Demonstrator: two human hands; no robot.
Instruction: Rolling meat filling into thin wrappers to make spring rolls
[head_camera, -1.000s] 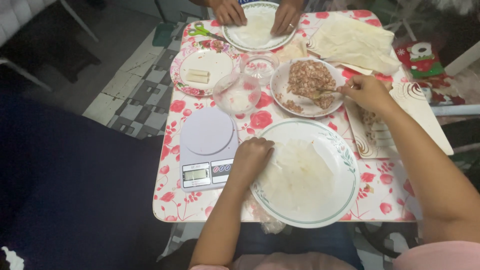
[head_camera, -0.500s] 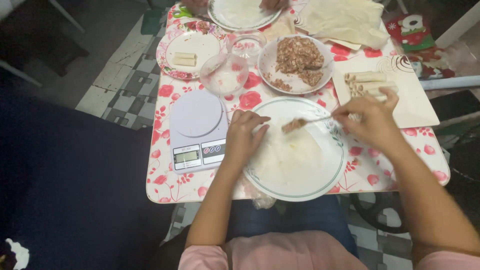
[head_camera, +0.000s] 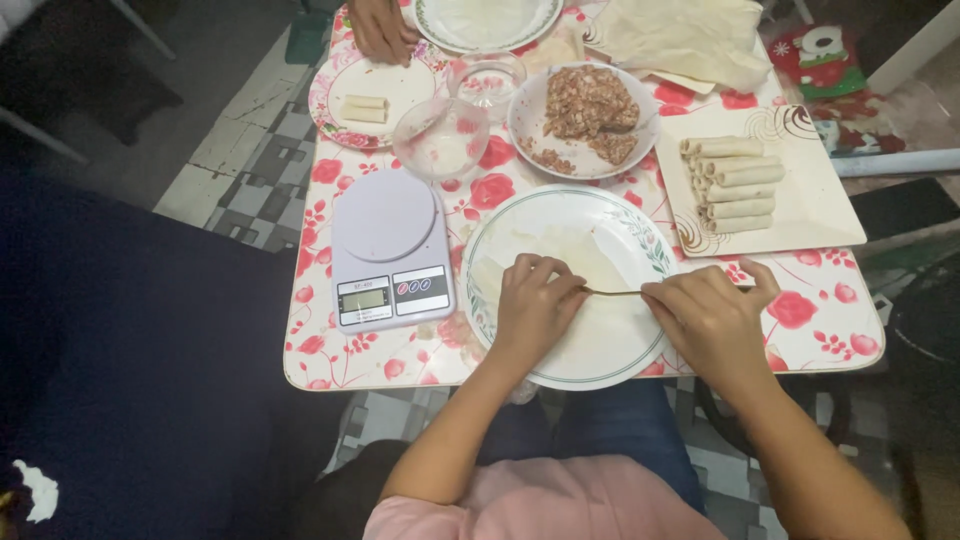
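Left hand: your left hand (head_camera: 535, 305) rests on the wrapper (head_camera: 585, 290), fingers curled down and pressing at the tip of the spoon (head_camera: 612, 292); you cannot tell whether they pinch anything.
Right hand: your right hand (head_camera: 712, 318) grips the spoon's handle, fingers clenched round it, over the right rim of the plate (head_camera: 500, 225).
Spoon: thin, lying level between your two hands, above the wrapper.
Wrapper: pale sheet spread flat in the plate, at the table's near edge in front of you.
Scale: the scale (head_camera: 388, 245) sits just left of the plate.
Filling: a bowl (head_camera: 585, 118) of minced filling stands beyond the plate.
Rolls: finished rolls (head_camera: 725, 183) lie stacked on a square tray (head_camera: 810, 200) to your right.
Far side: another person's hand (head_camera: 382, 28) rests by a second plate (head_camera: 488, 20).
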